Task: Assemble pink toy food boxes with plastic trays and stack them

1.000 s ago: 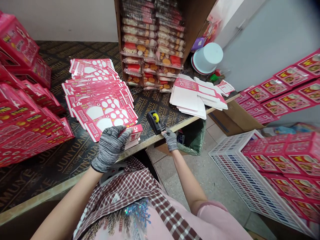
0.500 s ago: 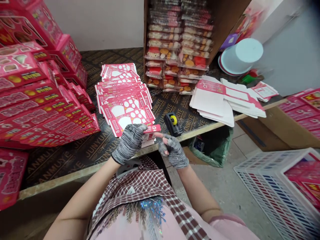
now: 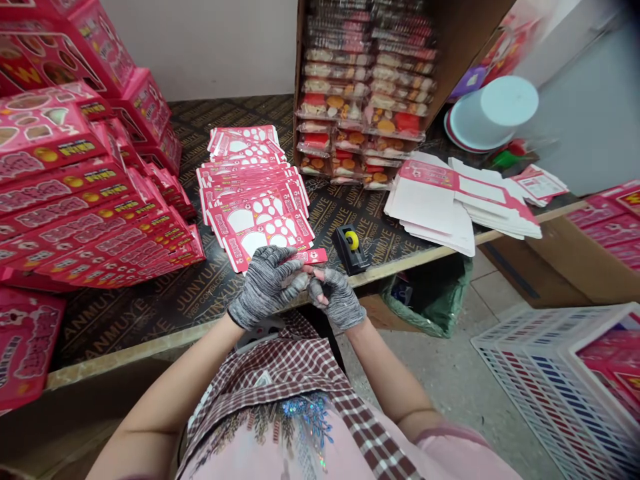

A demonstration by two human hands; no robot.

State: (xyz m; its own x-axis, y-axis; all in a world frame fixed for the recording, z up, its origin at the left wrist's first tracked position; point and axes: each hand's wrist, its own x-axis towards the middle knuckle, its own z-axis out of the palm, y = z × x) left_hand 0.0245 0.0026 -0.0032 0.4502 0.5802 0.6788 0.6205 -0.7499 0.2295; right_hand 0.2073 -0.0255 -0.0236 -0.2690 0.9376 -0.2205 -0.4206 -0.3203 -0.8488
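On the dark plywood bench (image 3: 127, 320), flat pink carton blanks (image 3: 255, 213) lie stacked at twelve o'clock from the gloved left hand (image 3: 263, 287). That hand appears closed on a pink card strip (image 3: 316, 256); the curled right hand (image 3: 337, 298) touches it, its grip hard to tell.

A black tape dispenser (image 3: 351, 249) with a yellow roll sits on the dark plywood table (image 3: 125, 320), and assembled pink boxes (image 3: 85, 193) are piled at its left end. Behind stands a cardboard carton (image 3: 460, 53) of packaged goods, with what looks like an upturned white tub (image 3: 493, 110) beside it. A green bag (image 3: 435, 303) and a white plastic crate (image 3: 550, 393) sit on the floor.
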